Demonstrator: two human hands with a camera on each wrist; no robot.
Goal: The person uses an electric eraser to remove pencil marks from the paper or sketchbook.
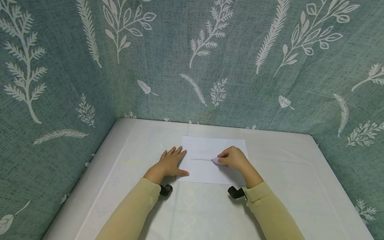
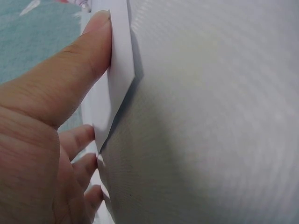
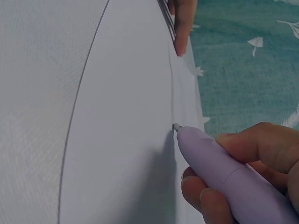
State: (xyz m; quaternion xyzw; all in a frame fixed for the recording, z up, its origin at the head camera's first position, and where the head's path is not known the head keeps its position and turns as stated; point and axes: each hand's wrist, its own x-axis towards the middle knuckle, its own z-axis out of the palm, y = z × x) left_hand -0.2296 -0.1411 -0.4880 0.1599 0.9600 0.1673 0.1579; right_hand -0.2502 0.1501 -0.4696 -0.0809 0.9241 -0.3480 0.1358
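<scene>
Hands: two. Right hand [image 1: 235, 159]: grip clamped on one lilac pen-shaped tool [image 3: 222, 163], tip touching paper. Left hand [image 1: 169, 164]: grip apart, fingers spread at paper's left edge. White paper [image 1: 207, 173]: one sheet, flat on white surface [image 1: 300, 186]. Thin line [image 1: 199, 159]: one, running left from tip; nature cannot be told.

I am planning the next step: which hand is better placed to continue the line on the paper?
Probably the right hand: it holds the tool, tip at the end of the line. The left hand, spread, touches the paper and holds no tool.
</scene>
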